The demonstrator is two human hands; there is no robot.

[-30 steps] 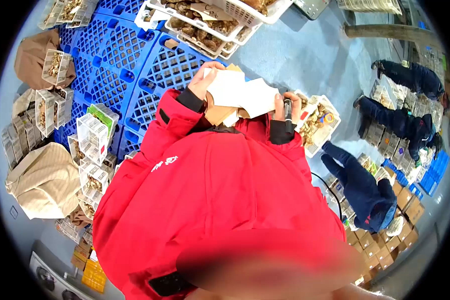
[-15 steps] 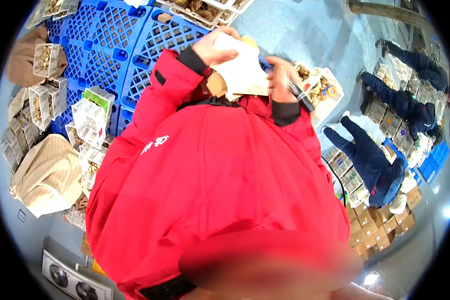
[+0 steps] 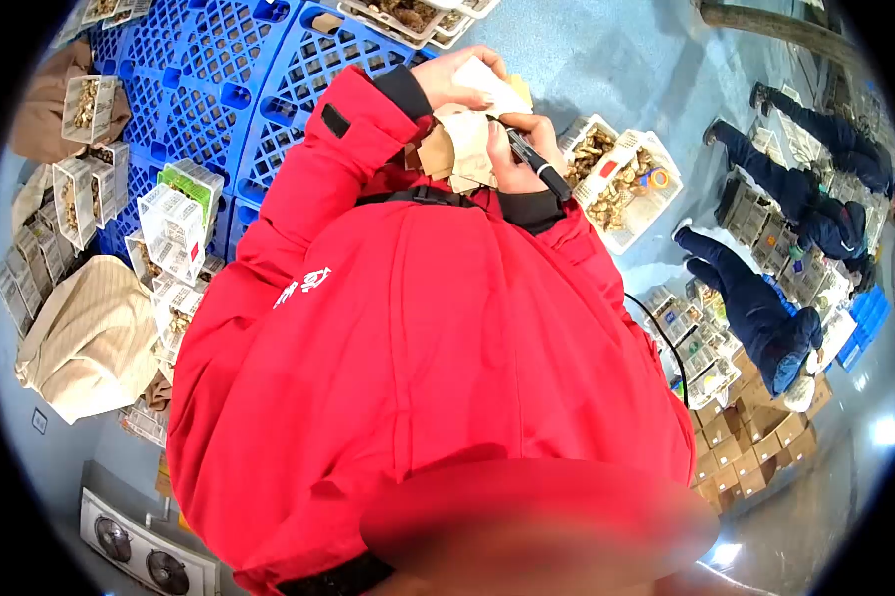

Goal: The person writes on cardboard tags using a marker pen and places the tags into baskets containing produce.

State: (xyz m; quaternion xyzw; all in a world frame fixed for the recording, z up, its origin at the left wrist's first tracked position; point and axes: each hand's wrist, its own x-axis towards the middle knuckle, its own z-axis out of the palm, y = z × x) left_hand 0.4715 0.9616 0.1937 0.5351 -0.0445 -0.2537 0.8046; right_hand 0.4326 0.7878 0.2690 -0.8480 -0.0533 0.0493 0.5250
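My left hand (image 3: 459, 77) is closed around a bundle of white and brown paper slips (image 3: 465, 139), which hangs in front of my chest. Close by on the right, my right hand (image 3: 523, 157) grips a black marker pen (image 3: 539, 165), its fingers against the edge of the slips. Some of the slips fan out below the hands, and whether anything is written on them cannot be seen. Just beyond my right hand stands a white crate (image 3: 638, 221) of mushroom-like pieces, with a roll of tape (image 3: 656, 179) on top.
Blue plastic pallets (image 3: 204, 74) lie on the left, with stacked white baskets (image 3: 174, 233) beside them. More filled crates (image 3: 398, 22) stand ahead. Three people in dark clothing, one bending (image 3: 755, 308), are on the right near cardboard boxes (image 3: 755, 437). A beige cloth (image 3: 95, 338) covers something.
My right hand has moved left and in toward the slips, with the pen now angled across it. The broad white sheet has given way to a fanned bundle. My left hand has shifted slightly right.
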